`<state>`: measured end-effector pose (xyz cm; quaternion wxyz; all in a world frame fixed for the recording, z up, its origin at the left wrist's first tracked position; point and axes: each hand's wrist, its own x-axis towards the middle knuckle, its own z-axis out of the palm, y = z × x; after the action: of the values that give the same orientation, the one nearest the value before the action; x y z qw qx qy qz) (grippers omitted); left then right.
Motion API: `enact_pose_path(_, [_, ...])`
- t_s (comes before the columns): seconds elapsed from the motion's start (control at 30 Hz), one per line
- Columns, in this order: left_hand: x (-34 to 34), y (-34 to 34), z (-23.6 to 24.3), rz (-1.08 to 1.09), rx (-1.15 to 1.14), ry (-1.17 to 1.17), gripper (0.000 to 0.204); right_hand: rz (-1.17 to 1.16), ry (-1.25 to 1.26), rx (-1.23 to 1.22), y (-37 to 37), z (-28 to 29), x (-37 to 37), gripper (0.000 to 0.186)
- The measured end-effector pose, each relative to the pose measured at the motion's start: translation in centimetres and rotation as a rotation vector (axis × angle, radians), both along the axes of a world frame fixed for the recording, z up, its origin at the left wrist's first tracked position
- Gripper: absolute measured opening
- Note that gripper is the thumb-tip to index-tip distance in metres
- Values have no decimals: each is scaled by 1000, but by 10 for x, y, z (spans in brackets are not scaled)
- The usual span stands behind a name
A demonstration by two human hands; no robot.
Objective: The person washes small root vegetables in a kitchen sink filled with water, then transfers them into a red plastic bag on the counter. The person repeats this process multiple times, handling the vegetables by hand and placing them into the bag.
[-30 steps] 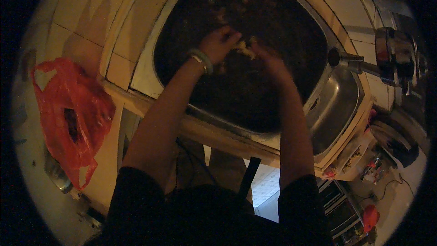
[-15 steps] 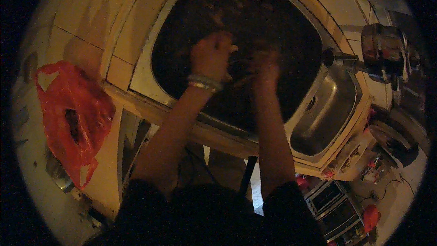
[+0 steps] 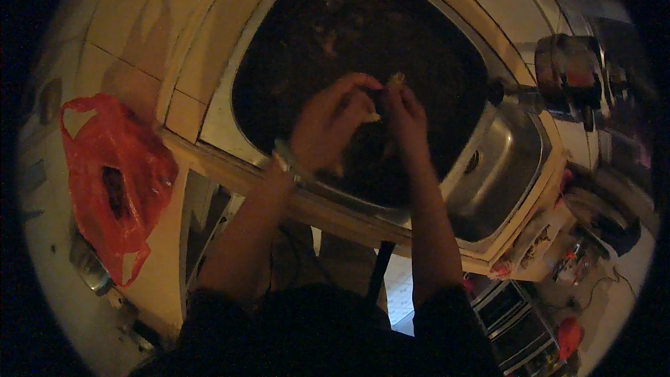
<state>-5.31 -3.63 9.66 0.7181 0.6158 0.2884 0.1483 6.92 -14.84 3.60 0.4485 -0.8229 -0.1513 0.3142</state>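
Observation:
A large dark basin (image 3: 279, 49) with a pale metal rim lies in front of me, and both my hands are over it. My left hand (image 3: 333, 122) is curled, its fingertips bent toward the right hand. A small pale bit (image 3: 371, 117) shows at its thumb side, too dim to name. Close beside it, my right hand (image 3: 409, 117) is closed, the fingers pinching a small yellowish piece (image 3: 396, 79) at their tips. The fingertips of both hands nearly meet. Brownish lumps (image 3: 328, 38) show faintly in the far part of the basin.
A red plastic bag (image 3: 150, 167) sits on the counter to the left. At the right are a small steel sink (image 3: 495, 181), a metal pot (image 3: 569, 73) and a dark round pan (image 3: 600, 209). A wooden counter edge (image 3: 335, 216) runs before me.
Both hands have come nearer each other, and the left has shifted down toward me. The yellowish piece now shows at the right fingertips. The view has shifted slightly.

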Motion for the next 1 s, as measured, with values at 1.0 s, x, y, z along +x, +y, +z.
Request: enact_pose_path(1.0, [-12,-14,130,-50,43,55,29,54,488,248,-18,213,-25,42])
